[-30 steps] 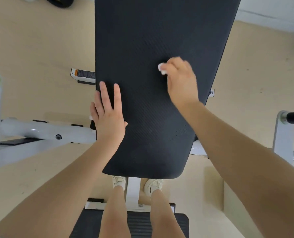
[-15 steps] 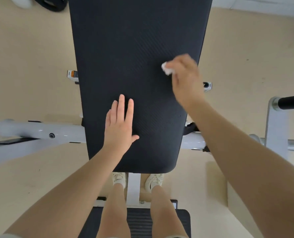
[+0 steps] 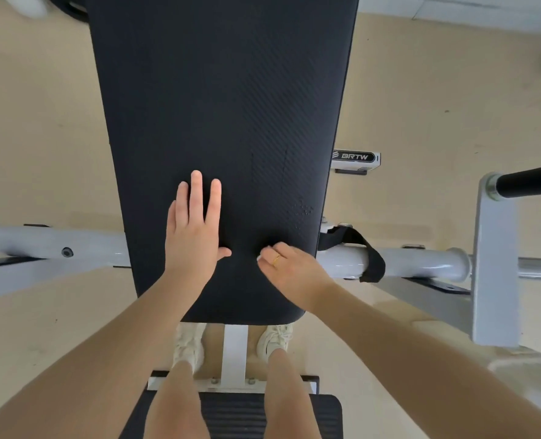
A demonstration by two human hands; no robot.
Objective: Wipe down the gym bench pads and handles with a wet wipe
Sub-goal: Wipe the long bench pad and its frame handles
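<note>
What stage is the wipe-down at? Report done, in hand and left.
Done: faint streaks on the black textured bench pad above the right hand suggest that strip is wiped. In hand: the right hand, fingers curled, presses near the pad's lower edge, only a sliver of white wet wipe showing; the left hand lies flat on the pad. Left, seemingly: the black foam handle.

Beige floor [image 3: 421, 106], pale wall [image 3: 484, 7] beyond
</note>
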